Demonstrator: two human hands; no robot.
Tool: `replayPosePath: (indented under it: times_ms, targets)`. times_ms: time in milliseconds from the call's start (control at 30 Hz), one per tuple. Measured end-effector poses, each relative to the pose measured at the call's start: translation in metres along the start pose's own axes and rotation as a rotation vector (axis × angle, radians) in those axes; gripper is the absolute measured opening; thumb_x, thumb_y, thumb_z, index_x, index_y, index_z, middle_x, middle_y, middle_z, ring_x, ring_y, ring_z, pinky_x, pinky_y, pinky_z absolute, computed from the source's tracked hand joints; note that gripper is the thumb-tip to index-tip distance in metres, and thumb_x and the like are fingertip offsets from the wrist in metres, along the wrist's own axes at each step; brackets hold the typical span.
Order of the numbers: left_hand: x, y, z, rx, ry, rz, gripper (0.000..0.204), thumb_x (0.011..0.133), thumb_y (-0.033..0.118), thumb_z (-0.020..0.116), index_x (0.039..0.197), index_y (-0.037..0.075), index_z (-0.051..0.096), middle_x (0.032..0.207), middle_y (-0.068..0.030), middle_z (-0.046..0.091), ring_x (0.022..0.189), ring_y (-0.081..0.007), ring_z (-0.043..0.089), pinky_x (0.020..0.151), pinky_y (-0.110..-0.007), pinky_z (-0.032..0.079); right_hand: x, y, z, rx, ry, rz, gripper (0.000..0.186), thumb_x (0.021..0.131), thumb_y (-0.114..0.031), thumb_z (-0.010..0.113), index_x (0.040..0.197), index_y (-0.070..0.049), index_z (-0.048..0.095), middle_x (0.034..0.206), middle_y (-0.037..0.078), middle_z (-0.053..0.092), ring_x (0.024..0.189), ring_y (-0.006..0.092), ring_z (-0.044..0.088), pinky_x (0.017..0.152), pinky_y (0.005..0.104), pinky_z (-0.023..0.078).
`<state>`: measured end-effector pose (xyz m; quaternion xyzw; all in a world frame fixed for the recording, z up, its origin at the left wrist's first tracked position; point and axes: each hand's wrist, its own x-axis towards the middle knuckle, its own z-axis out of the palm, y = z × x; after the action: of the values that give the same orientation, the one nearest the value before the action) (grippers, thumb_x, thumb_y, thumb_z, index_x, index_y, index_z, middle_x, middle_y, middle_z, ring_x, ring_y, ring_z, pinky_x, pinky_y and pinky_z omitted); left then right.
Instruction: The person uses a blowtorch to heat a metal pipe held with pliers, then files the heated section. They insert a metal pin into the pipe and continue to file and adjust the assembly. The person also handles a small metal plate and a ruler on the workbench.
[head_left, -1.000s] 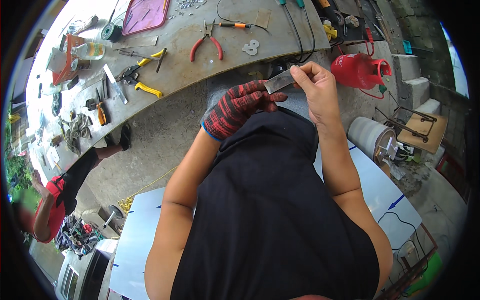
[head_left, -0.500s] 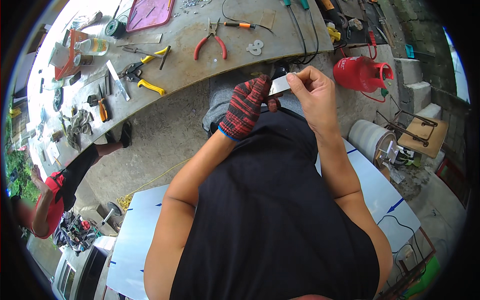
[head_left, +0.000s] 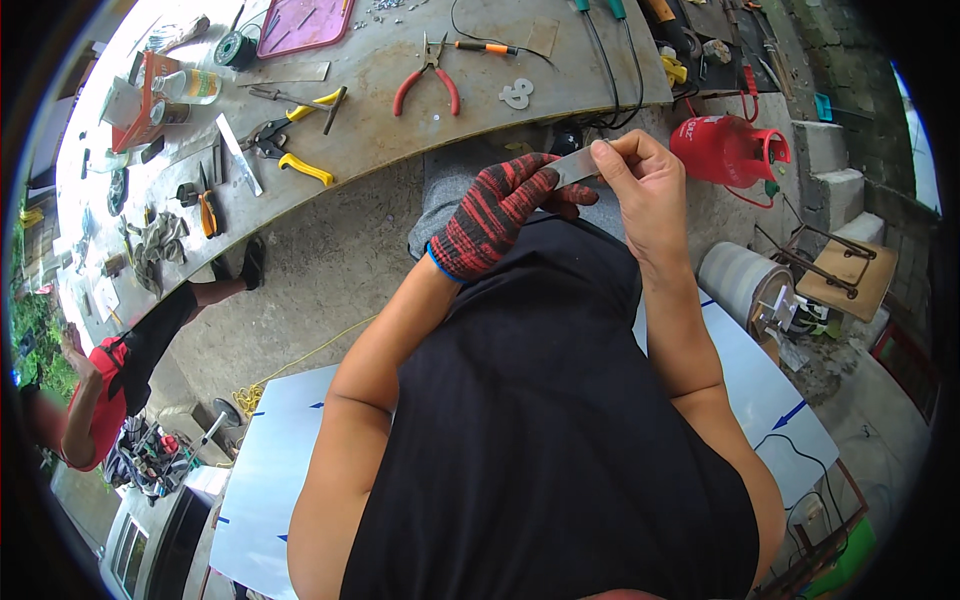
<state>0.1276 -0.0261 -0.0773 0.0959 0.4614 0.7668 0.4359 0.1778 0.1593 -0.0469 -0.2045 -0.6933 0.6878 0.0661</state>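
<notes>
Between my hands, in front of my lap and just off the workbench edge, I hold a small flat strip of shiny metal (head_left: 574,168). My left hand (head_left: 497,213), in a red and black striped knit glove, is closed on its left end. My bare right hand (head_left: 645,180) pinches the other end between thumb and fingers. The strip slants up to the right. On the workbench (head_left: 390,135) beyond lie red-handled pliers (head_left: 428,78), a grey ampersand-shaped piece (head_left: 517,94) and an orange and black pen-like tool (head_left: 487,47).
Yellow-handled snips (head_left: 285,145), orange-handled pliers (head_left: 208,212) and a pink tray (head_left: 303,25) lie on the bench's left part. A red gas cylinder (head_left: 722,150) stands at right, near a stool (head_left: 848,278). Another person (head_left: 110,385) is at far left. Pale blue sheeting (head_left: 265,480) lies behind me.
The metal strip and my right hand have shifted slightly to the right. The gloved left hand has turned, its fingers now reaching further along the strip.
</notes>
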Motion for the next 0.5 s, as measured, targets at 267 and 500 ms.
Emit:
replayPosePath:
  times_ms: [267,500]
  targets:
    - [-0.005,0.003,0.003,-0.019,0.003,-0.048,0.042,0.099,0.020,0.060,0.134,-0.003,0.052,0.116,-0.0124,0.071,0.100,-0.0169,0.066,0.097,-0.033,0.049,-0.001,0.004,-0.004,0.053,-0.009,0.021,0.012,0.093,-0.010,0.073,0.086,-0.002,0.067,0.078,-0.001,0.066,0.070,0.0023,0.057,0.066,0.0195,0.045]
    - [-0.001,-0.010,0.005,-0.127,0.068,0.022,0.045,0.095,0.019,0.066,0.133,-0.002,0.053,0.120,-0.0121,0.068,0.107,-0.0176,0.063,0.098,-0.034,0.047,-0.002,0.004,-0.010,0.141,0.023,0.047,0.012,0.092,-0.012,0.073,0.088,-0.003,0.068,0.080,0.000,0.067,0.072,0.0057,0.060,0.070,0.0227,0.049]
